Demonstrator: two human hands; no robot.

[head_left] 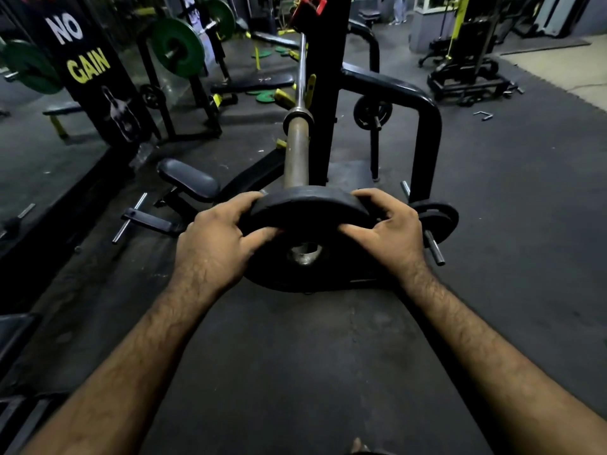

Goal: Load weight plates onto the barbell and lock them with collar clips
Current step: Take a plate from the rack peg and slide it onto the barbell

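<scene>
A black weight plate (305, 210) sits on the near end of the barbell sleeve (296, 152), whose tip shows through the plate's centre hole. My left hand (216, 239) grips the plate's upper left rim, fingers over the top and thumb on the near face. On the upper right rim my right hand (391, 228) holds it the same way. The barbell's chrome shaft (300, 73) runs away from me along the black rack upright (325, 93). No collar clip is in view.
A small black plate (437, 220) sits on a storage peg to the right of my hands. Another hangs on a peg (372, 111) by the rack frame. A padded seat (189, 178) stands at left. Green plates (177, 47) hang on racks behind. Dark rubber floor lies all around.
</scene>
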